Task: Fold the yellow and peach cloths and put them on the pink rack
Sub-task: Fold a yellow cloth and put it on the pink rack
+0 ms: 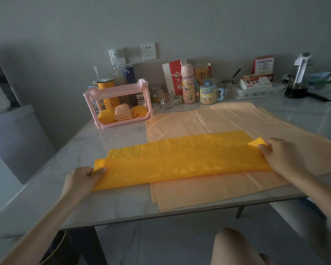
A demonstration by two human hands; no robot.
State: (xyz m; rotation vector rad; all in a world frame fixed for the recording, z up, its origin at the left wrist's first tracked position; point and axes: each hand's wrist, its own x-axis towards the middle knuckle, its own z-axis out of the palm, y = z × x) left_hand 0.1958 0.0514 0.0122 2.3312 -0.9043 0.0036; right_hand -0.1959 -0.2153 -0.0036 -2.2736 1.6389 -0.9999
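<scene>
Yellow cloth [182, 159], folded into a long strip, lies across the peach cloths [214, 119] on the table [111, 205] — left hand [82, 179] pinching one end, right hand [281, 155] pinching the other. Beyond, the pink rack [118, 104] holds folded cloths on its lower shelf.

Dim, greyish light; wide-angle bending and softness at edges

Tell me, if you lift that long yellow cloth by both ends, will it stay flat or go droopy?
Probably droopy: the yellow cloth lies thin and flat, and its corner bends up where the right hand pinches it. Likely light too, as the left hand only pinches the other end. Its shiny surface may slide on the peach cloth beneath.
</scene>
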